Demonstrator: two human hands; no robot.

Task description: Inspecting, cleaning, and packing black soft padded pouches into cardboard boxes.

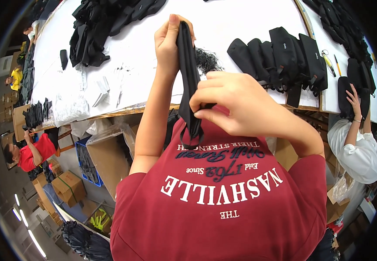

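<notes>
A long, narrow black fabric pouch [187, 74] hangs in front of my chest, with a thin loop dangling at its lower end. My left hand [169, 45] grips its top end, thumb pointing up. Lower down, the fingers of my right hand [236, 101] are pinched on the pouch's side edge. What exactly lies between those fingertips is partly hidden. A tangle of black thread [206, 60] lies on the white table [136, 56] just behind the pouch.
Black pouches [280, 56] stand in a row on the right, near small yellow snips [328, 63]. More black fabric pieces [97, 26] are heaped at the far left, with clear plastic bags [71, 104] nearer. Co-workers [353, 148] stand along both sides. Cardboard boxes [69, 188] sit at left.
</notes>
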